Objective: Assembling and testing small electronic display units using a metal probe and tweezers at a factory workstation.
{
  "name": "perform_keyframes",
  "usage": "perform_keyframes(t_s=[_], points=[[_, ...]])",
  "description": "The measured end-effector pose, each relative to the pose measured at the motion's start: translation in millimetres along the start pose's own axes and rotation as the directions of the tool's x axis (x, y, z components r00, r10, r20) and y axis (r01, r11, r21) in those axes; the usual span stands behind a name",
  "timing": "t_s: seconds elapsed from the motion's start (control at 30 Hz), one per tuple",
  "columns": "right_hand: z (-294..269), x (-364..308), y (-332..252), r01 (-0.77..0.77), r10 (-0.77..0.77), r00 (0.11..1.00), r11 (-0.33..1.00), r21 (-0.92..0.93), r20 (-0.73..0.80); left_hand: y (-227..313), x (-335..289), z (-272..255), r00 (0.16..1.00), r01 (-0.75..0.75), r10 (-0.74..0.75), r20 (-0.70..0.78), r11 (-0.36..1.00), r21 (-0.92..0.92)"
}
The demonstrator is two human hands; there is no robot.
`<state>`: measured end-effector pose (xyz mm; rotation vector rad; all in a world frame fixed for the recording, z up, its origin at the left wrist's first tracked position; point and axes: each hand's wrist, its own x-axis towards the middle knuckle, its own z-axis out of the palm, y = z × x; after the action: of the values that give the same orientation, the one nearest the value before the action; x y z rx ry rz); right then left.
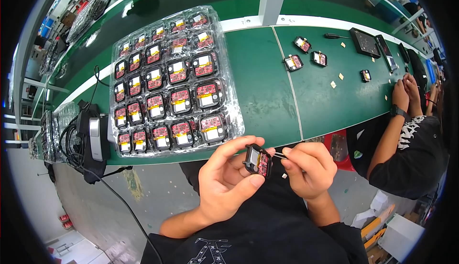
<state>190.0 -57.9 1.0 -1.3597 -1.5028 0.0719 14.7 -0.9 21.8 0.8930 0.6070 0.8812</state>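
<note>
My left hand [221, 183] grips a small black watch-like case [262, 164] by its edges, tilted so that a red circuit board and a pale rectangular part show inside. In my right hand [311, 172], a pair of thin metal tweezers [278, 155] is pinched between thumb and fingers. Its tips point left and reach the case's right edge; whether they grip anything is too small to tell. Just beyond my hands, a clear plastic tray [233, 113] lies on the green bench, holding rows of similar cases with red boards, pale parts and yellow strips.
Three loose cases [302, 44] lie on the green bench [263, 73] at the right, with small pale pieces [333, 85] scattered about. Farther right are a screwdriver [334, 36], a black box [365, 43] and a seated co-worker [406, 154]. Cables [71, 142] hang at the left.
</note>
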Motion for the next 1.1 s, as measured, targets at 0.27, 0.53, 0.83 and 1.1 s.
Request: perform_keyframes(t_s=[0.27,0.53,0.83,1.1], points=[[5,-1,21,-0.283,0.276,0.956,0.958,-0.056,-0.103,-2,1,-11,0.998,-0.059,0.059,0.009,0.996,-0.069],[18,-20,71,-0.345,0.329,0.939,0.904,-0.251,-0.105,0,-16,-26,0.990,-0.140,0.140,-0.031,0.990,-0.003],[19,-13,86,-0.241,0.230,0.970,0.916,-0.320,-0.073,-11,-27,-38,0.985,-0.109,0.116,-0.131,0.992,0.065],[19,-10,81,-0.284,0.273,0.959,0.924,-0.255,-0.078,-22,-28,-43,0.985,-0.168,0.169,-0.028,0.985,0.033]])
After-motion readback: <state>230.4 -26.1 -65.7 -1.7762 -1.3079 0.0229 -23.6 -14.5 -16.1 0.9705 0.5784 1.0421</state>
